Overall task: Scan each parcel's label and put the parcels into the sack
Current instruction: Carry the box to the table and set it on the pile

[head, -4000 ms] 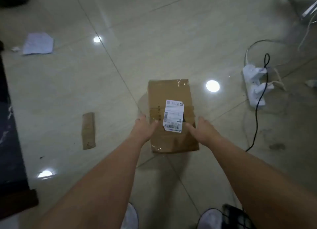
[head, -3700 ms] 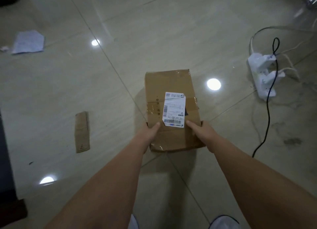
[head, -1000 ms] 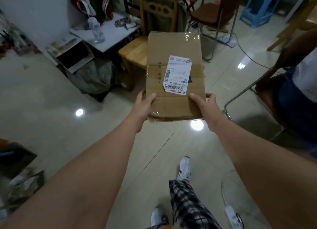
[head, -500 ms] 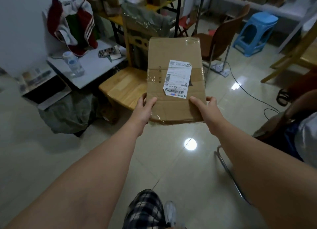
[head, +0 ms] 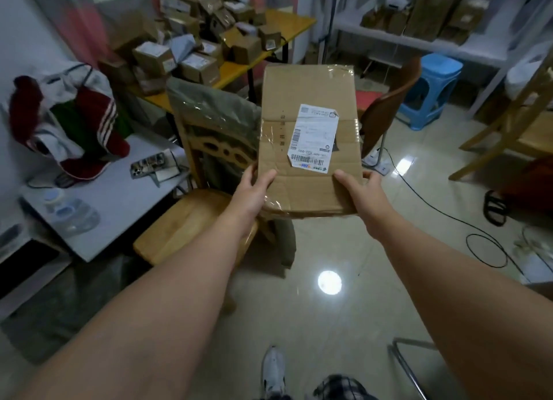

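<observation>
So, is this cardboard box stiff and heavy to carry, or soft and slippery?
Probably light: the left hand and right hand hold the box only at its near end. Creases suggest soft, used cardboard. The glossy tape may be slippery.

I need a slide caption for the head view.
Left hand and right hand grip a brown cardboard parcel, white label showing.

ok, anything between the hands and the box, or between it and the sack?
Nothing at the hands: left hand and right hand grip the box by its near corners. No sack clearly shows; grey-green material draped on the wooden chair beside it might be one.
</observation>
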`<state>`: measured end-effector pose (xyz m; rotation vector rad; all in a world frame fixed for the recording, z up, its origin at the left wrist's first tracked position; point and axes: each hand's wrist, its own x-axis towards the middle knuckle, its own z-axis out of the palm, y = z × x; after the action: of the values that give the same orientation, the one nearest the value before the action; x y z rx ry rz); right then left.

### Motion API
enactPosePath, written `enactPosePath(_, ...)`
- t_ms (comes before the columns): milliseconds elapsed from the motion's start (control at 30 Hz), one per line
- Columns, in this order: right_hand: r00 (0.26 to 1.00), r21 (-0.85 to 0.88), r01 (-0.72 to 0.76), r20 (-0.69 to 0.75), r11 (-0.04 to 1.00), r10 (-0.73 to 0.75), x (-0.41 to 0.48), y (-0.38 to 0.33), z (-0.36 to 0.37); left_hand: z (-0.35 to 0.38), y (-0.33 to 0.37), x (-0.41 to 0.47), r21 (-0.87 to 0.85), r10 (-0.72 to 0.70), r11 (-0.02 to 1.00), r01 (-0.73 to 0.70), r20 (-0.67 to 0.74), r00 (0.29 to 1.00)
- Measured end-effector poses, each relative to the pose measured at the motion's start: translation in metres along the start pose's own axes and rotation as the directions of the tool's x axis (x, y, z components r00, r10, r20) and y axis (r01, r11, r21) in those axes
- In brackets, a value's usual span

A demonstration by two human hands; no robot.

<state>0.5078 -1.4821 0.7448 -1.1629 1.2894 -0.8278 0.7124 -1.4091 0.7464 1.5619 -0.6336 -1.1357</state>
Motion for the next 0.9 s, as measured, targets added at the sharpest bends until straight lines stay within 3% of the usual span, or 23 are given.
enactPosePath(333,0.998,-0.097,0.053,-0.025,0.994,-0.055,0.205,-0.063,0.007,0.048,0.070,0.191,-0.014,-0.034,0.999,0.034,-0.007,0.999)
enactPosePath(667,0.983,-0.110,0.083,0.172,0.990,-0.063,0.416,-0.146,0.014,0.101,0.132,0.366,-0.122,-0.050,0.992,0.032,-0.148,0.988)
enactPosePath(900,0.964,-0.253,0.136,0.257,0.958,-0.069,0.533,-0.170,0.049,0.103,0.158,0.464,-0.155,-0.104,0.986,0.067,-0.244,0.964)
